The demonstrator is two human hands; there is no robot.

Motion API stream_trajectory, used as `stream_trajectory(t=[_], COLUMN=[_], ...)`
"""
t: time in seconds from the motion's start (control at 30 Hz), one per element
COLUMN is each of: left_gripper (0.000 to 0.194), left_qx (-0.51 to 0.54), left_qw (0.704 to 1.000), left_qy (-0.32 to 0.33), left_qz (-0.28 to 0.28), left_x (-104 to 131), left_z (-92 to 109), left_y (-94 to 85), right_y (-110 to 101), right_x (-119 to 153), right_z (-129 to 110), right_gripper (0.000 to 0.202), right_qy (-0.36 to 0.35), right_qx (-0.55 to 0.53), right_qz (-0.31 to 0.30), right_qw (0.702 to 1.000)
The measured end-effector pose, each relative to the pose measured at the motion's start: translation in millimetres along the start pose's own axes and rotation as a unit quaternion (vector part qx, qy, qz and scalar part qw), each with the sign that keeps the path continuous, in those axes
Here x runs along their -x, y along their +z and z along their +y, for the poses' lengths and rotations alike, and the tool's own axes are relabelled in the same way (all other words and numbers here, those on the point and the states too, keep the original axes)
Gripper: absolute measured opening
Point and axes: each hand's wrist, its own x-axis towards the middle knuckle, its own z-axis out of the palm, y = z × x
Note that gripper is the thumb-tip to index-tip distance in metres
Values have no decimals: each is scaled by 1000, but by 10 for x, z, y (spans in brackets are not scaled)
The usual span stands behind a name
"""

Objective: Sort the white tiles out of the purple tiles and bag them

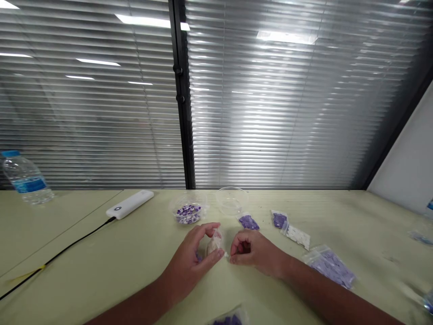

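Note:
Between the thumb and fingers of my left hand (192, 257) is a small clear bag of white pieces (214, 242). Just right of it, my right hand (252, 250) has its fingers curled and pinched low over the table; whatever they hold, if anything, is too small to make out. A tiny white piece (226, 255) shows between the two hands. Beyond my left hand, a clear round container (188, 213) holds purple and white pieces. Next to that container stands a round clear lid or dish (232, 201).
Bags of purple pieces (248, 221), (279, 220) and a bag of white pieces (297, 235) lie beyond my right hand. A larger lilac bag (330, 266) is by my right forearm, another bag (230, 319) at the near edge. A power bank (130, 204) with cable and bottle (29, 180) are left.

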Motion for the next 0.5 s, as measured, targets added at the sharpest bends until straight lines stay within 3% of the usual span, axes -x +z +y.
stream_trajectory(t=[0.23, 0.5], left_gripper=[53, 51], left_qx=[1, 6], left_qw=[1000, 997], left_qy=[5, 46], left_qz=[-20, -53], left_x=[-21, -2], left_z=[7, 63], left_y=[7, -11], right_y=[30, 124], right_x=[-30, -1], right_z=[-156, -279], right_gripper=[36, 38], right_qy=[-20, -6], right_qx=[-160, -228], right_qz=[77, 68], right_qw=[984, 971])
